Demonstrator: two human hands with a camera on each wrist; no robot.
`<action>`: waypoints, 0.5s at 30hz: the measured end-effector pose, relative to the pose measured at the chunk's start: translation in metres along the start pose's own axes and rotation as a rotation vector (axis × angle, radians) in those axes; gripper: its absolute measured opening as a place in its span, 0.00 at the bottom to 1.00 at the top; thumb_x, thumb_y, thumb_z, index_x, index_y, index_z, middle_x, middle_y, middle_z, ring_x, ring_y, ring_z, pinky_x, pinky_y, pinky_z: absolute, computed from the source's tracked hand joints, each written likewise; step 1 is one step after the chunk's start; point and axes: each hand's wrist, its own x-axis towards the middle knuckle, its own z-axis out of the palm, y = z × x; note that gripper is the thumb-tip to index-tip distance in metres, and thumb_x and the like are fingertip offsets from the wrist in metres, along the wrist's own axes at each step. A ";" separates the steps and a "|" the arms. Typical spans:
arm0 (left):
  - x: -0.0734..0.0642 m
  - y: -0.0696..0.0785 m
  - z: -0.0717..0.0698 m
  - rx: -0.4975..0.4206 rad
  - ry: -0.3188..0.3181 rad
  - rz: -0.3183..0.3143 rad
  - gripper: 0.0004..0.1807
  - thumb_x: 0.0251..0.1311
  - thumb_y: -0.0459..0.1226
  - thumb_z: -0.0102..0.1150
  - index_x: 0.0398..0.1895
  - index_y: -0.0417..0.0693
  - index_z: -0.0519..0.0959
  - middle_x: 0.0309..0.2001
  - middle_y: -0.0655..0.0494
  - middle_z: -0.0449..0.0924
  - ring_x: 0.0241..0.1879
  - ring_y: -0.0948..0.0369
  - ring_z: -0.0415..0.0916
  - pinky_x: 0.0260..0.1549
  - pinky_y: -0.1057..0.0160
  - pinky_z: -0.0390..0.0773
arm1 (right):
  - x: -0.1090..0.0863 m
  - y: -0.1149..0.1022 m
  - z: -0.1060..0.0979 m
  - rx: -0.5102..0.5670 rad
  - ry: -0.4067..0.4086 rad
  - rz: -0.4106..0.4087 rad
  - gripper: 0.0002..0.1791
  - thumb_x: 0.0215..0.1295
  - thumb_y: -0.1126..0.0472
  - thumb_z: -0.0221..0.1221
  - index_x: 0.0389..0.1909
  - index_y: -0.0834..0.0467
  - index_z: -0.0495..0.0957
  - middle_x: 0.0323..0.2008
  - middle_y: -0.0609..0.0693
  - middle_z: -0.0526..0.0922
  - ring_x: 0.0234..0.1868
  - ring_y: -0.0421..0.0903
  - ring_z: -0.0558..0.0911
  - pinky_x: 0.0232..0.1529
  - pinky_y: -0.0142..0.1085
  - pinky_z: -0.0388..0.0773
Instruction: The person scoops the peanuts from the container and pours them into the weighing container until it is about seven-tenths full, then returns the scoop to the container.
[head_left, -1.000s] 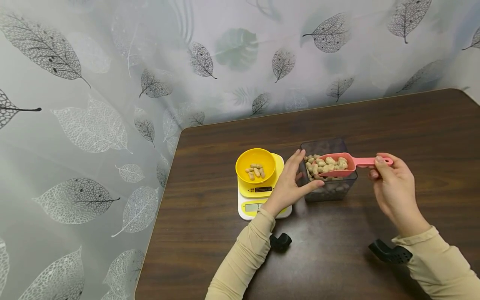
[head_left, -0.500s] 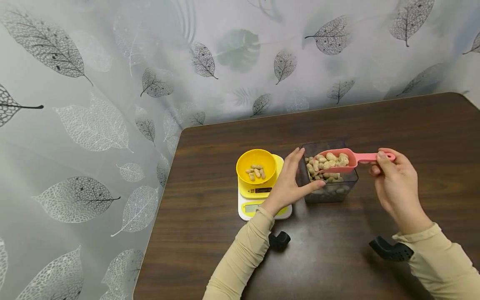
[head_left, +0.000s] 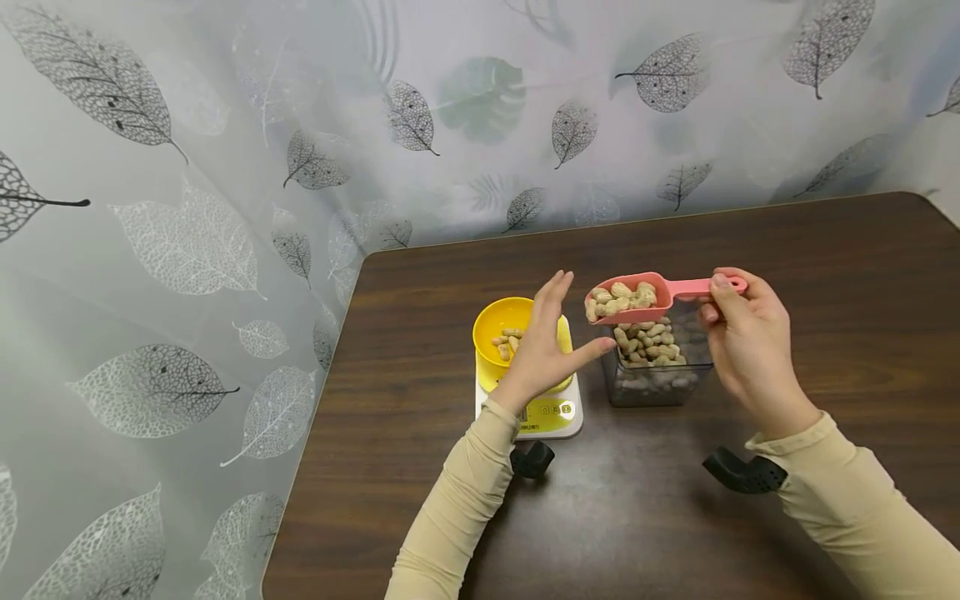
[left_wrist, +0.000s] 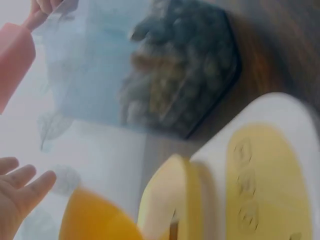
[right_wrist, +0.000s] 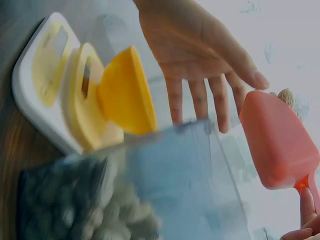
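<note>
My right hand pinches the handle of a pink scoop between thumb and fingers. Several unshelled peanuts lie in the scoop, which hovers over the left back part of a dark see-through box. More peanuts fill the lower part of that box. My left hand, fingers spread and straight, is raised above a yellow and white kitchen scale and holds nothing. On the scale sits a yellow bowl with several peanuts inside, partly hidden by that hand. The scale's display is mostly covered.
Everything stands on a dark wooden table. A leaf-patterned curtain hangs behind it and along its left side. Black wrist-worn devices stick out below both sleeves.
The loaded scoop has risen out of the box and shifted left with my right hand. My left hand has left the box's side and moved left over the scale.
</note>
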 end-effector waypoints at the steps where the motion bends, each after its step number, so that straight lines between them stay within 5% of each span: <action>1: 0.000 -0.001 -0.004 0.009 0.013 -0.008 0.48 0.46 0.57 0.57 0.64 0.77 0.37 0.67 0.74 0.34 0.67 0.64 0.44 0.60 0.52 0.61 | 0.001 0.002 0.004 -0.013 -0.006 0.005 0.11 0.59 0.71 0.49 0.42 0.67 0.62 0.33 0.50 0.65 0.24 0.40 0.66 0.24 0.26 0.66; 9: -0.009 -0.018 -0.030 0.040 0.162 -0.013 0.48 0.44 0.59 0.57 0.66 0.73 0.40 0.68 0.67 0.40 0.66 0.62 0.47 0.58 0.50 0.63 | 0.008 0.028 0.037 -0.120 -0.007 0.083 0.14 0.58 0.64 0.53 0.42 0.63 0.62 0.32 0.49 0.65 0.23 0.38 0.66 0.24 0.24 0.66; 15: -0.023 -0.035 -0.036 0.080 0.222 -0.051 0.47 0.45 0.61 0.54 0.66 0.68 0.42 0.68 0.65 0.41 0.66 0.59 0.48 0.60 0.47 0.59 | 0.009 0.046 0.050 -0.257 0.037 0.145 0.12 0.59 0.60 0.52 0.41 0.58 0.63 0.28 0.46 0.69 0.21 0.35 0.65 0.22 0.22 0.64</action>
